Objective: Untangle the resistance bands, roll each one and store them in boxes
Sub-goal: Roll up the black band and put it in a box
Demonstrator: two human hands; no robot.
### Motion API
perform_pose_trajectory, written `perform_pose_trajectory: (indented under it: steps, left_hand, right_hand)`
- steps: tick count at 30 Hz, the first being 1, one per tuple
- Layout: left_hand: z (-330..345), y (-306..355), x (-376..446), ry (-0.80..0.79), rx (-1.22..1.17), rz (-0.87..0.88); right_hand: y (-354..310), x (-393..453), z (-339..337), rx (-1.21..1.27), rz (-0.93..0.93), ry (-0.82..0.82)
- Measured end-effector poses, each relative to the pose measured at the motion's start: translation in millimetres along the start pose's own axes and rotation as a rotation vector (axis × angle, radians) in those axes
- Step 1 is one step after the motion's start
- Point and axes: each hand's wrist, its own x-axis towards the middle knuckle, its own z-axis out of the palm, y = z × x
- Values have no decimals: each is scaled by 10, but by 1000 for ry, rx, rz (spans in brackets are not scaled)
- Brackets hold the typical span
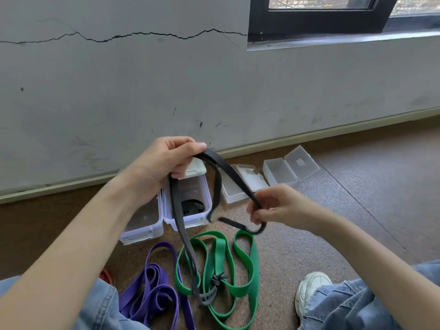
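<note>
My left hand [166,160] grips a black resistance band [177,210] raised above the floor. My right hand [273,206] pinches a loop of the same band further along it. The band hangs down and runs through a green band [247,260] that lies in loops on the floor, with a grey tie at the crossing. A purple band [152,289] lies folded to the left of the green one. Behind the bands stand clear boxes: one [142,225] at the left, and one [207,196] with a rolled black band [192,207] inside.
Two more small clear boxes [235,196] [281,175] lie open with lids flat near the grey wall's skirting. My jeans-clad legs frame the bands, and a white shoe [312,291] rests at the right. Something red [106,275] peeks out by my left knee.
</note>
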Motion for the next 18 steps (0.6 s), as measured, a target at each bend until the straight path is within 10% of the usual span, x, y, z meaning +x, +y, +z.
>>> perform_pose_trajectory:
  steps: [7, 10, 15, 18]
  left_hand:
    - [-100, -149, 130, 217, -361, -101]
    - [-101, -301, 172, 263, -290, -145]
    - [-300, -572, 228, 482, -109, -283]
    - [-383, -664, 238, 560, -139, -329]
  right_hand:
    - [226, 125, -29, -415, 135, 390]
    - [296, 131, -54, 13, 195, 438]
    - [220, 58, -277, 812, 88, 114]
    - [209, 43, -230, 338, 171, -67]
